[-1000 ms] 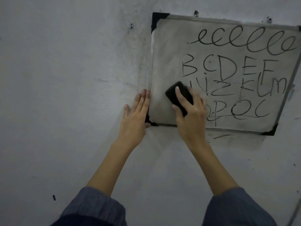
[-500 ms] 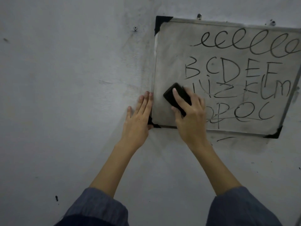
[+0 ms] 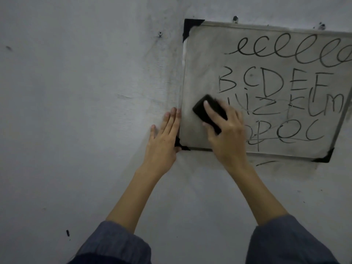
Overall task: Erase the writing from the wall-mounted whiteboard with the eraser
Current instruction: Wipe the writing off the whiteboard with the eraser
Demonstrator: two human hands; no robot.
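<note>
Black marker writing [image 3: 282, 80] is seen on the whiteboard [image 3: 202, 69]: loops, then "BCDEF", smeared rows below. The black eraser [image 3: 209, 112] is gripped by the right hand [image 3: 226, 134], fingers curled over it, pressed on the board's lower left. The left hand [image 3: 163, 141] is laid flat, fingers straight, against the board's left edge. Grey scuffed wall [image 3: 85, 111]; screw [image 3: 160, 33] at upper left.
</note>
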